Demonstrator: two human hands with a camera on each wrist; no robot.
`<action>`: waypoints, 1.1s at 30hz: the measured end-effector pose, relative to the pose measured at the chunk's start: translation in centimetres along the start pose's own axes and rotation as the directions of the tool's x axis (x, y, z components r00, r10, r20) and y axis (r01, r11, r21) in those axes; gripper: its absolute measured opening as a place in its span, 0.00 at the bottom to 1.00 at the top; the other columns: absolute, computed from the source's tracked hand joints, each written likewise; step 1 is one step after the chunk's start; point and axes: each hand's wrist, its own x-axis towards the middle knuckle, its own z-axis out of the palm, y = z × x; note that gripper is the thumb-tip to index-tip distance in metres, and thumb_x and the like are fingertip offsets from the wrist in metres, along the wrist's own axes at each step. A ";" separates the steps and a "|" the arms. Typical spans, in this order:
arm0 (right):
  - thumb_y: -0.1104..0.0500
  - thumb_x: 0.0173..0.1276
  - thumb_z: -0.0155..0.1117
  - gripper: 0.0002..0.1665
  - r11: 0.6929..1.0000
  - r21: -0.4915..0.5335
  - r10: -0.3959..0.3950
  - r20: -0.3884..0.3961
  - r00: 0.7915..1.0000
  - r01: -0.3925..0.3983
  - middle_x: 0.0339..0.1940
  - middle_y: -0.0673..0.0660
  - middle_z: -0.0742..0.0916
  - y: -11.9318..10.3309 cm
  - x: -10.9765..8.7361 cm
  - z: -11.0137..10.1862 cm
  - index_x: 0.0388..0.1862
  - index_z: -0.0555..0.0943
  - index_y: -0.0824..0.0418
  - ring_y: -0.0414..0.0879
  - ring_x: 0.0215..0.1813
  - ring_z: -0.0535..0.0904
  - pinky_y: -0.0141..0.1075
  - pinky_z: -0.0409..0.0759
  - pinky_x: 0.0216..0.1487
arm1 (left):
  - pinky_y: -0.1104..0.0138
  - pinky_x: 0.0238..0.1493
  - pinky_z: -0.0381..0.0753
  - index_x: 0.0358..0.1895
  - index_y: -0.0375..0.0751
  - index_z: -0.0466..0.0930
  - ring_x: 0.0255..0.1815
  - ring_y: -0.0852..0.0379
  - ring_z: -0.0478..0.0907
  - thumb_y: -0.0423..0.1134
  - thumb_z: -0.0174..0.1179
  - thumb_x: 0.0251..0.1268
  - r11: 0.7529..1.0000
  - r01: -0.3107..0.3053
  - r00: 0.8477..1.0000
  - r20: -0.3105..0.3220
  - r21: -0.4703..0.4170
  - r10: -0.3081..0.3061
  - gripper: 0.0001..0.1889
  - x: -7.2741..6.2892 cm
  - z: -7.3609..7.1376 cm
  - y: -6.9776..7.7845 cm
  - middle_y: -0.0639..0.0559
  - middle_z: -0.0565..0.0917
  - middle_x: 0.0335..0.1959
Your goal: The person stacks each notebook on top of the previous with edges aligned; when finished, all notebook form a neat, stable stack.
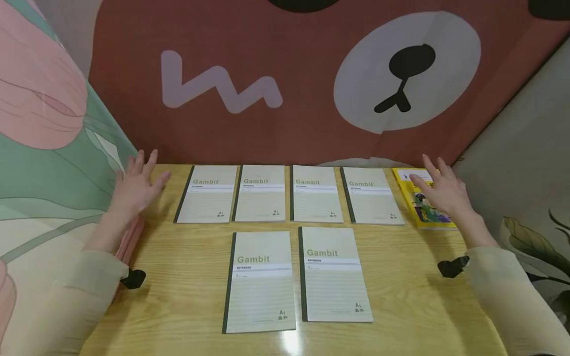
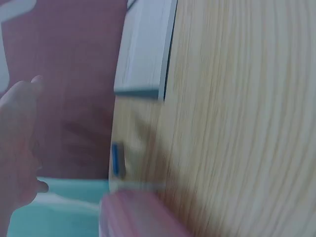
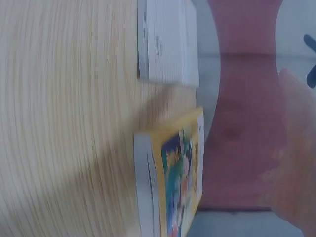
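My left hand (image 1: pixel 135 190) hovers above the table's left side with fingers spread, holding nothing. To its right begins a back row of several pale "Gambit" notebooks (image 1: pixel 208 200) with dark spines. My right hand (image 1: pixel 445 193) hangs above a yellow book (image 1: pixel 416 202) with a colourful cover, its fingers spread and apart; it partly hides that book. Nearer the front lie two more notebooks, one left of centre (image 1: pixel 261 296) and one on the right (image 1: pixel 336 291), side by side with a narrow gap. In the wrist views, both the left hand (image 2: pixel 17 143) and the right hand (image 3: pixel 294 163) are off the tabletop.
A pink object (image 2: pixel 140 215) stands at the table's left edge, partly behind the left arm. Close to it lies a small blue-and-grey item (image 2: pixel 118 160). A reddish-brown cloth (image 1: pixel 307 133) with a cartoon face hangs behind the wooden table (image 1: pixel 187 296).
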 end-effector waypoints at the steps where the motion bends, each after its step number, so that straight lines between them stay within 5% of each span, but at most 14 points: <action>1: 0.27 0.78 0.38 0.50 1.000 0.021 -0.001 0.001 1.000 0.001 0.85 0.72 0.39 -0.3 0.1 0.2 0.86 0.32 0.43 0.80 0.82 0.38 0.84 0.39 0.69 | 0.23 0.75 0.41 0.85 0.49 0.32 0.82 0.21 0.37 0.70 0.33 0.79 1.000 -0.003 1.000 -0.003 -0.024 0.003 0.44 0.1 0.2 0.6 0.26 0.39 0.84; 6: 0.30 0.80 0.40 0.47 0.990 0.138 -0.026 -0.036 0.999 0.031 0.86 0.71 0.45 -2.2 0.5 1.4 0.86 0.35 0.42 0.80 0.81 0.45 0.84 0.44 0.70 | 0.27 0.78 0.45 0.85 0.52 0.34 0.85 0.27 0.39 0.68 0.34 0.80 0.985 -0.023 0.999 -0.026 -0.172 0.018 0.42 0.3 1.2 3.7 0.30 0.40 0.85; 11: 0.33 0.82 0.39 0.41 0.941 0.336 -0.033 -0.058 0.998 0.051 0.88 0.63 0.49 -4.3 0.6 2.3 0.85 0.37 0.35 0.75 0.83 0.47 0.79 0.45 0.75 | 0.30 0.80 0.48 0.85 0.56 0.37 0.85 0.30 0.44 0.63 0.33 0.82 0.942 -0.064 0.997 -0.053 -0.328 0.049 0.36 0.3 1.9 6.8 0.36 0.43 0.86; 16: 0.33 0.82 0.37 0.38 0.866 0.498 0.010 -0.074 0.997 0.028 0.86 0.63 0.59 -6.3 0.5 3.3 0.85 0.40 0.32 0.71 0.82 0.58 0.71 0.56 0.78 | 0.38 0.84 0.46 0.85 0.56 0.42 0.87 0.39 0.45 0.58 0.32 0.84 0.893 -0.099 0.995 -0.046 -0.439 0.088 0.33 0.4 2.6 9.7 0.45 0.48 0.87; 20: 0.34 0.83 0.33 0.37 0.752 0.658 0.032 -0.063 0.998 0.018 0.84 0.66 0.61 -7.8 0.5 3.8 0.86 0.44 0.37 0.68 0.81 0.61 0.65 0.67 0.76 | 0.41 0.86 0.44 0.85 0.55 0.44 0.88 0.42 0.44 0.59 0.32 0.84 0.836 -0.103 0.993 -0.005 -0.538 0.119 0.33 0.6 2.8 12.1 0.52 0.50 0.87; 22: 0.34 0.83 0.32 0.37 0.665 0.747 0.047 -0.022 0.999 -0.014 0.85 0.67 0.60 -8.7 0.5 4.0 0.86 0.45 0.38 0.67 0.82 0.60 0.57 0.73 0.75 | 0.42 0.86 0.46 0.85 0.57 0.46 0.87 0.42 0.46 0.60 0.33 0.83 0.796 -0.089 0.991 0.029 -0.599 0.133 0.33 0.6 2.9 13.5 0.54 0.51 0.86; 25: 0.34 0.83 0.34 0.39 0.569 0.821 0.046 0.031 0.998 -0.052 0.84 0.68 0.60 -10.1 0.7 4.2 0.86 0.47 0.41 0.66 0.83 0.59 0.43 0.81 0.71 | 0.43 0.85 0.55 0.84 0.62 0.47 0.85 0.43 0.55 0.59 0.34 0.84 0.700 -0.052 0.982 0.091 -0.712 0.165 0.31 0.6 3.3 15.9 0.53 0.54 0.86; 29: 0.33 0.83 0.35 0.41 0.548 0.833 0.020 0.079 0.997 -0.077 0.84 0.68 0.61 -12.3 0.8 4.7 0.87 0.50 0.48 0.65 0.82 0.61 0.44 0.80 0.70 | 0.47 0.80 0.67 0.84 0.64 0.48 0.80 0.45 0.66 0.56 0.36 0.85 0.544 0.022 0.959 0.170 -0.839 0.224 0.30 0.8 4.6 19.2 0.50 0.58 0.85; 33: 0.32 0.82 0.34 0.43 0.534 0.837 -0.003 0.137 0.991 -0.114 0.85 0.65 0.61 -14.2 0.9 5.5 0.87 0.49 0.51 0.63 0.83 0.61 0.59 0.70 0.77 | 0.48 0.79 0.70 0.84 0.60 0.49 0.80 0.45 0.66 0.54 0.37 0.85 0.464 0.109 0.933 0.252 -0.879 0.258 0.30 1.3 6.1 21.9 0.49 0.59 0.84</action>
